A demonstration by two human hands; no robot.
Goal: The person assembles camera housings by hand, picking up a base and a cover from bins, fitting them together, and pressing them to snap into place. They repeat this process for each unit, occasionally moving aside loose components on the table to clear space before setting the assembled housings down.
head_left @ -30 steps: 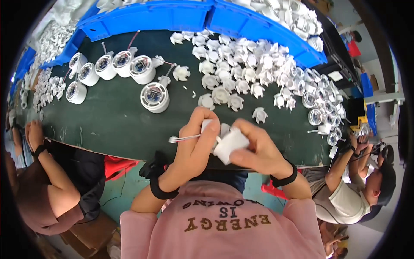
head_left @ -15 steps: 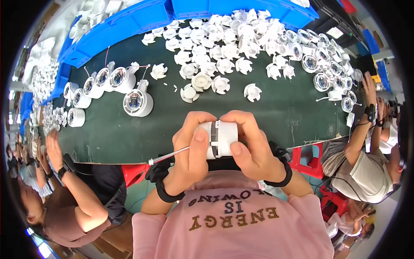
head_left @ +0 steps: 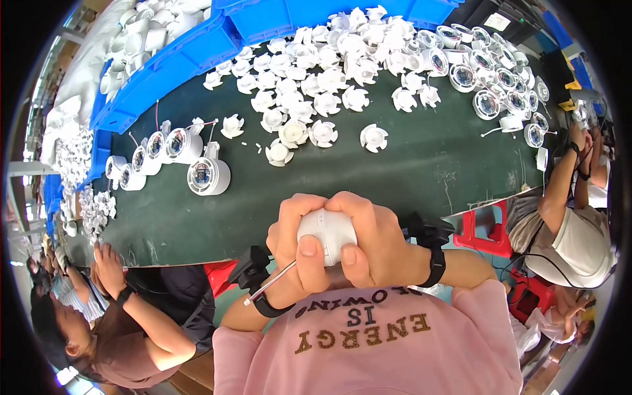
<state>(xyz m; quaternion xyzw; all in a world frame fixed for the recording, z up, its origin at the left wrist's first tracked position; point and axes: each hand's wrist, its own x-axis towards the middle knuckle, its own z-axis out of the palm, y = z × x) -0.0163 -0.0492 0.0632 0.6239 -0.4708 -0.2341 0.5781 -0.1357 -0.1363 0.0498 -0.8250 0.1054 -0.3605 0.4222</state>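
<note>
A white round plastic housing (head_left: 327, 232) sits between my two hands, close to my chest. My left hand (head_left: 293, 247) wraps its left side, with the thumb pressed on the near face. From the other side my right hand (head_left: 380, 245) grips it, thumb also on the near face. A thin seam runs across the housing, whose two halves meet there. Below my left thumb a thin grey cable (head_left: 275, 282) sticks out toward the lower left, with a small white connector at its end. The inside of the housing is hidden.
White finned plastic parts (head_left: 322, 133) lie heaped across the dark green table (head_left: 289, 184). Round units with circuit boards stand left (head_left: 209, 176) and right (head_left: 487, 104). Blue bins (head_left: 178, 62) line the back. Co-workers sit on both sides; a red stool (head_left: 484, 230) is at right.
The housing's two halves, which showed a gap with dark slots, now meet at a narrow seam. My hands have tilted it and moved slightly nearer to my chest. The view has shifted a little.
</note>
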